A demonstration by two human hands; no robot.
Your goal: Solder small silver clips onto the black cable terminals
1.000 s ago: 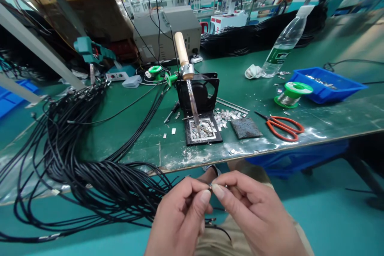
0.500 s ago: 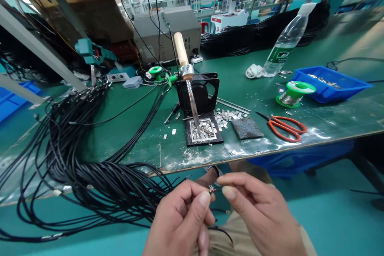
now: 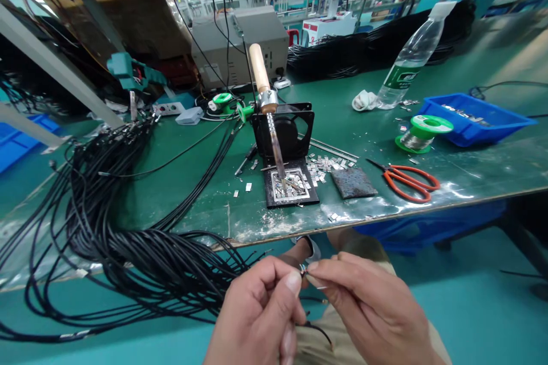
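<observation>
Between thumb and forefinger, my left hand [image 3: 261, 308] pinches a black cable close to its stripped end, where thin coloured wires [image 3: 303, 269] stick out. My right hand [image 3: 368, 302] is closed from the other side, its thumb and fingertips pinching at those wires. The fingertips cover most of the wire ends. Both hands are over my lap, just off the bench's front edge. To the left, a thick bundle of black cables [image 3: 162, 256] hangs over that edge. Above the hands, a soldering iron [image 3: 274, 137] with a wooden handle leans tip-down over a framed pad of small metal connectors [image 3: 295, 185].
A black fan [image 3: 303, 125] stands behind the iron. On the right lie a dark square pad [image 3: 353, 182], orange-handled scissors [image 3: 417, 185], a solder spool [image 3: 422, 134], a blue tray [image 3: 479, 134] of metal parts and a tilted plastic bottle [image 3: 409, 63]. Loose connectors [image 3: 323, 166] are scattered mid-bench.
My right hand has moved slightly left, and its fingertips have closed onto the coloured wires. The left hand keeps its pinch on the cable.
</observation>
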